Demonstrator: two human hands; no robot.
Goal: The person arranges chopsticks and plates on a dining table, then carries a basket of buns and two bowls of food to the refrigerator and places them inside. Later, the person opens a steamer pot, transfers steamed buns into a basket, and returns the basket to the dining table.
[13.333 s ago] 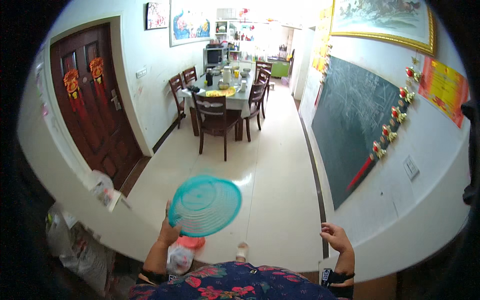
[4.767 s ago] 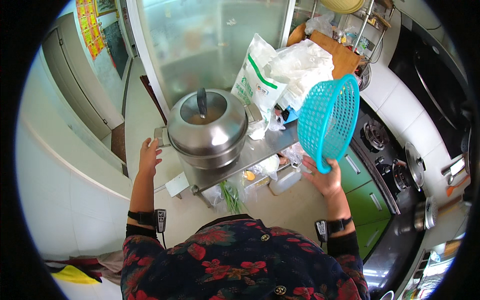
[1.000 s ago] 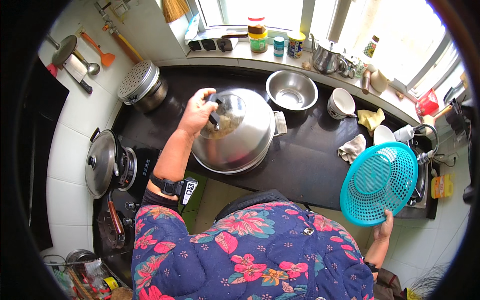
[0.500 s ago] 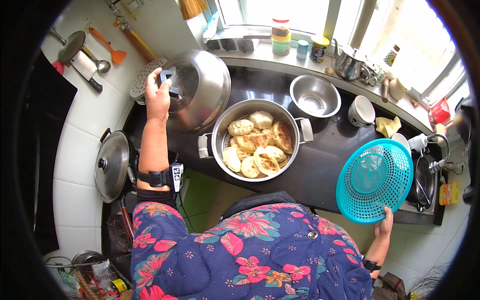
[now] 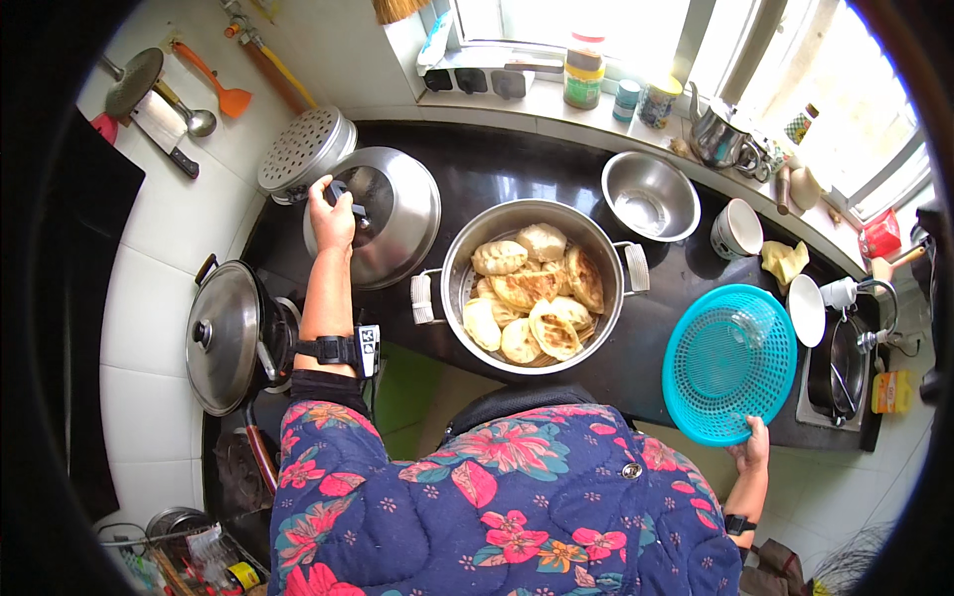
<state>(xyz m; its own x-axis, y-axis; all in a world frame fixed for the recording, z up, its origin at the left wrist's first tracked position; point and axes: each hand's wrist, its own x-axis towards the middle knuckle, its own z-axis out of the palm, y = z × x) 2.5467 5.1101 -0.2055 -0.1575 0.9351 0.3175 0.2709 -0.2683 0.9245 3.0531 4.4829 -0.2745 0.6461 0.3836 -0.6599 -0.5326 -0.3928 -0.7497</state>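
My left hand (image 5: 333, 217) grips the dark handle of a domed metal pot lid (image 5: 402, 214), which is at the counter left of the pot. Whether its rim rests fully on the counter I cannot tell. In the middle stands a steamer pot (image 5: 452, 310) with cloth-wrapped side handles. Several browned flatbreads or filled buns (image 5: 522, 288) lie heaped inside it. My right hand (image 5: 753, 445) holds a turquoise plastic colander (image 5: 681, 397) by its near rim, fingers closed on the edge. Something clear, like a plastic bag, lies in the colander.
Behind the pot stands a steel bowl (image 5: 651, 197), with a cup (image 5: 736, 228), a yellow cloth (image 5: 785, 260) and a white plate (image 5: 805, 310) to its right. A perforated steamer tray (image 5: 303, 149) is at the back left. A lidded wok (image 5: 224, 343) sits on the left stove.
The lid has come down from in front of the steamer tray toward the counter, still in my left hand. My right hand has drawn the colander slightly left and nearer the counter.
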